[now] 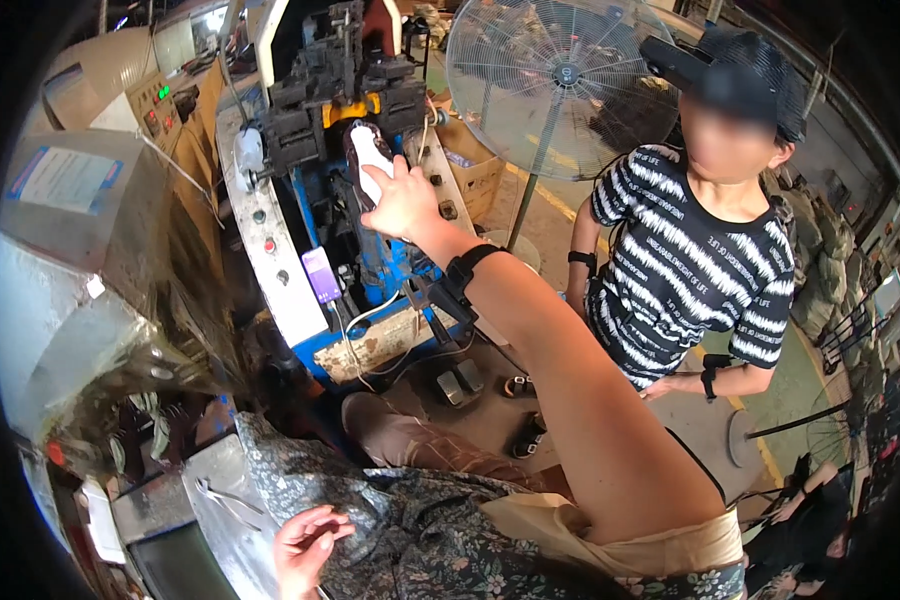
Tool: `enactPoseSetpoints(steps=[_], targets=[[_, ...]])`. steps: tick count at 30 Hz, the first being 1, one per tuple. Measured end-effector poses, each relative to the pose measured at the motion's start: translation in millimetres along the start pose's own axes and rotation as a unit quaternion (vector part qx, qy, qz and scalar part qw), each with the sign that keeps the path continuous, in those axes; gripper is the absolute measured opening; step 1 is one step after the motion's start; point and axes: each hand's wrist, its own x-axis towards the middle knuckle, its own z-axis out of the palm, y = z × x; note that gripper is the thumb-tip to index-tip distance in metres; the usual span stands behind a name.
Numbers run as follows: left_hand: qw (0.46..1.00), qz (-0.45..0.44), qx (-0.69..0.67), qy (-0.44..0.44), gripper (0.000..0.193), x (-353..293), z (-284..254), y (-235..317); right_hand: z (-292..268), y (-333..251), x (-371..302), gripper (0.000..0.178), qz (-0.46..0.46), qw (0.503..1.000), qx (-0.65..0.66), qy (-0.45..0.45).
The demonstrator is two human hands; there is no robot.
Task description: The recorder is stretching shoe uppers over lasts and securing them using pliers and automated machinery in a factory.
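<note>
A dark shoe (354, 165) with a white bottom facing up sits in a blue and black shoe-making machine (340, 75), under its yellow part (352, 108). My right hand (406, 204) reaches forward and grips the near end of the shoe, with the thumb on the left and the fingers across its white bottom. Part of the shoe is hidden by that hand. Low on the left, my left hand (308, 548) hovers by my flowered apron (400, 530), holding nothing. Its fingers are slightly bent and the thumb stands apart from them.
Buttons line the machine's white side panels (266, 235); a purple device (320, 276) hangs in front. At left stands a large metal housing (60, 270). A big fan (560, 80) and a person in a striped shirt (685, 260) are at right. Pedals (460, 382) lie below.
</note>
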Motion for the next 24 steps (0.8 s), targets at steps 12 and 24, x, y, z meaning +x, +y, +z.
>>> enactPoseSetpoints(steps=[12,24], targets=[[0.7,-0.027,-0.206,-0.683,0.034,62.0,156.4,130.9,-1.1,0.3,0.1,0.082,0.002,1.0,0.01,0.008],[0.711,0.0,-0.307,-0.633,0.078,51.1,172.0,103.3,-5.3,1.7,0.6,0.082,0.008,1.0,0.013,-0.011]])
